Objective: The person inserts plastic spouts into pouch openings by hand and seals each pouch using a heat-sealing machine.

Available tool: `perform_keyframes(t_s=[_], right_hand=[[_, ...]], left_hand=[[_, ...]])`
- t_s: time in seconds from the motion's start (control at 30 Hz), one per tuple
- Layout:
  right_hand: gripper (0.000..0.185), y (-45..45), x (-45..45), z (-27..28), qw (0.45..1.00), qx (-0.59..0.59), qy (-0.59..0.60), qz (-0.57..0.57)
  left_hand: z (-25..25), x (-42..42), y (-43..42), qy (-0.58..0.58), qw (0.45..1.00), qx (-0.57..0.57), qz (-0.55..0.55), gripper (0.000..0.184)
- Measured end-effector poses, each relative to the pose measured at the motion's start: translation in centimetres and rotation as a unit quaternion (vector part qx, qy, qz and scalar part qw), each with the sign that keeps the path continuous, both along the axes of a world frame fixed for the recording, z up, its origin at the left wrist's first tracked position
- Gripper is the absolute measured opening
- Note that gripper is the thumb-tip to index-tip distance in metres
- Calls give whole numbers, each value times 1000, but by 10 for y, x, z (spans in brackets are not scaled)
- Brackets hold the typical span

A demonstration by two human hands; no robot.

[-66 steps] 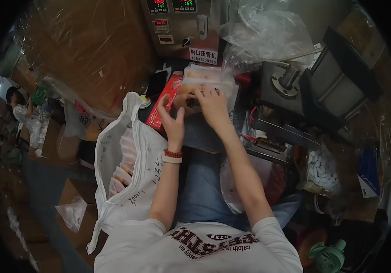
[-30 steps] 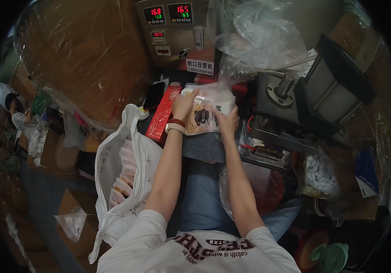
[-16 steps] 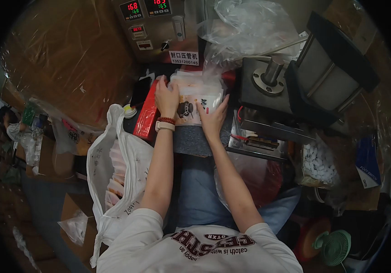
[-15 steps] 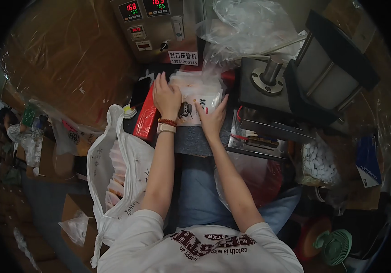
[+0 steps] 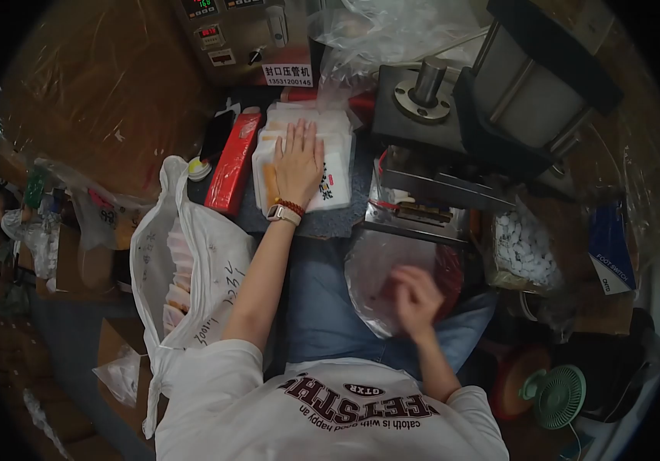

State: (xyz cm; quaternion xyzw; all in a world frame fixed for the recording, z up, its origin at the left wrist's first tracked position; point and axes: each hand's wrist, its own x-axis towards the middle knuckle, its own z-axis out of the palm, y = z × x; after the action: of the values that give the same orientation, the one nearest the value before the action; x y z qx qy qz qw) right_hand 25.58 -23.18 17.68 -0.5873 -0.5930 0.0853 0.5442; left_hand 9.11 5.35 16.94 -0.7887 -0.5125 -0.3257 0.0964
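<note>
My left hand (image 5: 299,167) lies flat, fingers extended, on the stack of printed plastic pouches (image 5: 336,180), which rests on a grey pad (image 5: 330,223). A wristwatch and red beads are on that wrist. Away from the stack, my right hand (image 5: 416,298) is raised over a clear plastic bag (image 5: 376,269) at my lap. Its fingers are curled and blurred, so what they hold, if anything, cannot be made out. Beside the pad on the left lies a red wrapped box (image 5: 234,165).
Right of the pad stands a press machine (image 5: 422,169), with a bag of white pieces (image 5: 526,250) beyond. A white sack (image 5: 218,257) holding pouches is at the left. A control box (image 5: 253,38) stands behind, a green fan (image 5: 559,396) lower right. A person (image 5: 7,207) is far left.
My right hand has left the pouches and moved down toward my lap. My left hand has shifted from the stack's left edge onto its top. The camera view has also shifted.
</note>
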Motion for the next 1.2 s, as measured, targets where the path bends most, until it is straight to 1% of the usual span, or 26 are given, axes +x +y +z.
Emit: perform_keyframes(t_s=[0.03, 0.07, 0.1, 0.13, 0.17, 0.2, 0.23, 0.27, 0.3, 0.37, 0.4, 0.47, 0.5, 0.6, 0.67, 0.7, 0.77, 0.8, 0.87, 0.9, 0.93, 0.97, 1.0, 1.03, 1.07, 1.2], right_hand=[[13, -6, 34, 15, 995, 43, -16, -86], [14, -11, 68, 22, 982, 60, 15, -177], [19, -13, 105, 29, 977, 55, 54, -201], [19, -8, 138, 39, 971, 10, -36, -234], [21, -3, 164, 46, 955, -36, -124, -266], [21, 2, 185, 40, 955, -36, -122, -269], [23, 7, 202, 27, 936, -104, -235, -240], [26, 8, 213, 20, 900, -173, -345, -204], [26, 8, 209, 29, 899, -173, -346, -203], [25, 15, 191, 49, 904, -277, -266, -187], [25, 16, 192, 47, 904, -282, -264, -184], [24, 16, 195, 44, 914, -208, -306, -169], [24, 14, 197, 41, 914, -211, -306, -164], [21, 16, 205, 34, 940, -181, -242, -161], [20, 9, 205, 29, 956, -146, -164, -195], [20, 8, 205, 26, 957, -143, -163, -195], [22, 0, 201, 17, 947, -54, -169, -269], [22, -7, 193, 19, 946, -60, -168, -270], [23, -14, 166, 42, 963, -46, -9, -266], [23, -20, 149, 52, 962, -49, -9, -269], [25, -26, 129, 61, 983, 5, 30, -181], [27, -30, 110, 70, 992, 58, 67, -91], [29, -31, 90, 81, 998, 66, 3, -24], [31, -31, 72, 88, 995, 71, -60, 43], [32, -25, 58, 83, 991, 70, -98, 64], [35, -15, 45, 84, 967, 23, -214, 135]], left_hand=[[5, -1, 0, 11, 999, 31, -13, 46], [9, -3, -3, 24, 997, 63, -28, 46], [13, -5, -10, 9, 997, 62, -48, 48], [18, -1, -23, 8, 997, 61, -49, 48], [23, 3, -43, -4, 998, 66, -9, 50], [24, 5, -63, -16, 997, 72, 31, 52], [13, 6, -79, -17, 1000, 18, 4, 62], [-1, 3, -101, 37, 999, -27, -16, 68], [-11, -1, -122, 89, 993, -71, -35, 73], [-13, -12, -153, 68, 986, -121, -97, 79], [-12, -16, -164, 81, 986, -105, -102, 76], [-11, -26, -172, 90, 982, -124, -112, 75], [-8, -29, -175, 98, 978, -134, -127, 74], [8, -36, -173, 86, 971, -150, -166, 67], [8, -45, -170, 78, 965, -166, -189, 64], [5, -49, -165, 55, 968, -141, -202, 60], [-3, -50, -163, 34, 968, -120, -219, 58], [-1, -46, -165, -4, 972, -114, -204, 52], [7, -34, -170, -44, 975, -108, -191, 47], [14, -29, -178, -145, 961, -150, -181, 44], [23, -23, -186, -245, 935, -193, -168, 41], [37, -14, -196, -271, 931, -186, -160, 42], [43, -8, -202, -271, 929, -193, -164, 42], [46, -3, -208, -245, 936, -150, -202, 45], [50, 2, -212, -219, 940, -105, -239, 48], [72, 14, -227, -144, 955, -65, -252, 50]])
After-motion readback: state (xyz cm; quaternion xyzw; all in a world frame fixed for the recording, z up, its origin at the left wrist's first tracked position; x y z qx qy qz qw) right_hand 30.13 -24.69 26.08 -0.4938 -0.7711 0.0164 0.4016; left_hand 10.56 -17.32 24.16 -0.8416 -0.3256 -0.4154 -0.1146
